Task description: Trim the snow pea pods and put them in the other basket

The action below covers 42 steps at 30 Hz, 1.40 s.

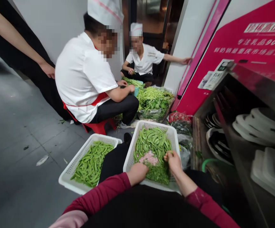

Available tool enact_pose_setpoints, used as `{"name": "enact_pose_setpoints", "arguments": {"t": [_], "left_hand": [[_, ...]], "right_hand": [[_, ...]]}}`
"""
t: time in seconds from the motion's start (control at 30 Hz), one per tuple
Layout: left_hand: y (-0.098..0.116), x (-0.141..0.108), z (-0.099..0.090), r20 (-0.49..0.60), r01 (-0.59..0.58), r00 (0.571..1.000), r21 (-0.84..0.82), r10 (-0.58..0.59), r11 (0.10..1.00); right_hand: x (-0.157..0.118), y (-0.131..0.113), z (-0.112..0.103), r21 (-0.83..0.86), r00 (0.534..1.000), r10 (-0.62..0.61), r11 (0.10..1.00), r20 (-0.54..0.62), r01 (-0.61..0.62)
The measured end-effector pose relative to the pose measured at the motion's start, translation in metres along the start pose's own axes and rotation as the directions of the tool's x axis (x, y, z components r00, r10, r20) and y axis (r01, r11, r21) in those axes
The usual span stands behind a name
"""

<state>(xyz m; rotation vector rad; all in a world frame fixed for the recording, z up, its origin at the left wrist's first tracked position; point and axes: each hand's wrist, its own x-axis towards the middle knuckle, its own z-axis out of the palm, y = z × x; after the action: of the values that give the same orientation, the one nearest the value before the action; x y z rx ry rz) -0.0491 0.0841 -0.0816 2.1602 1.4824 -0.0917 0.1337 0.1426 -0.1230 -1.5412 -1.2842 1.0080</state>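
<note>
A white perforated basket [178, 146] rests in front of my body, between my knees. Whole green pea pods [154, 141] fill its far part. Small green trimmings [156, 173] lie heaped at the near side, with a pink-and-white patch [149, 158] showing between the two. My left hand [138, 173] is closed over the basket's near left side, beside the trimmings. Over the right side, my right hand [173, 161] is closed in a pinch next to the pods. What either hand holds is too small or hidden to make out.
A second white basket [67, 173] of pea pods [92, 163] stands on the floor at left. Ahead, a person [85, 76] sits on a red stool [99, 127] near heaped greens [155, 101]; another person [144, 58] crouches behind. At right, a metal shelf [242, 164] holds plates [263, 123].
</note>
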Motion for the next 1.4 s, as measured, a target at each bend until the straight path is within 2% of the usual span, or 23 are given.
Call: {"name": "enact_pose_setpoints", "arguments": {"t": [0.1,0.2,0.27,0.37,0.43,0.5,0.6,0.67,0.77,0.9,1.03,1.2,1.4], "left_hand": [[0.0,-0.001,-0.002,0.038,0.004,0.999,0.098,-0.007,0.995],[0.004,0.002,-0.008,-0.013,-0.016,1.0,0.143,0.018,0.99],[0.007,0.002,-0.013,0.009,-0.02,1.0,0.174,0.019,0.985],[0.008,0.0,-0.015,0.076,-0.001,0.997,0.196,-0.014,0.981],[0.007,0.0,-0.014,0.037,0.019,0.999,0.168,-0.026,0.986],[0.005,0.0,-0.013,-0.042,0.051,0.998,0.116,-0.046,0.992],[0.008,0.003,-0.012,-0.115,0.055,0.992,0.057,-0.049,0.997],[0.012,0.005,-0.011,-0.121,0.004,0.993,0.061,0.004,0.998],[0.016,0.004,-0.01,-0.144,-0.018,0.989,0.079,0.029,0.997],[0.016,-0.002,-0.012,-0.215,0.004,0.976,0.061,0.009,0.998],[0.017,-0.007,-0.017,-0.163,-0.067,0.983,0.092,0.082,0.994],[0.021,-0.011,-0.021,-0.116,-0.119,0.984,0.148,0.137,0.982],[0.022,-0.012,-0.021,-0.148,-0.161,0.97,0.201,0.192,0.966]], "right_hand": [[0.018,0.005,-0.003,-0.228,0.998,0.068,0.971,-0.014,-0.069],[0.024,0.006,0.012,-0.481,0.991,0.112,0.874,0.075,-0.062],[0.024,0.004,0.026,-0.602,0.982,0.13,0.798,0.138,-0.021],[0.025,-0.001,0.038,-0.658,0.978,0.102,0.751,0.182,0.044],[0.025,-0.004,0.038,-0.662,0.978,0.079,0.746,0.192,0.069],[0.021,-0.006,0.036,-0.59,0.973,0.095,0.806,0.212,0.05],[0.004,-0.008,0.032,-0.26,0.914,0.211,0.958,0.347,-0.123],[-0.011,-0.009,0.03,-0.024,0.865,0.252,0.963,0.434,-0.269],[-0.025,-0.01,0.027,0.153,0.863,0.249,0.926,0.439,-0.345],[-0.03,-0.01,0.02,0.207,0.854,0.26,0.9,0.451,-0.384],[-0.033,-0.011,0.017,0.263,0.829,0.276,0.858,0.486,-0.44],[-0.036,-0.017,0.015,0.288,0.838,0.289,0.845,0.464,-0.451],[-0.039,-0.023,0.014,0.284,0.818,0.337,0.818,0.466,-0.5]]}}
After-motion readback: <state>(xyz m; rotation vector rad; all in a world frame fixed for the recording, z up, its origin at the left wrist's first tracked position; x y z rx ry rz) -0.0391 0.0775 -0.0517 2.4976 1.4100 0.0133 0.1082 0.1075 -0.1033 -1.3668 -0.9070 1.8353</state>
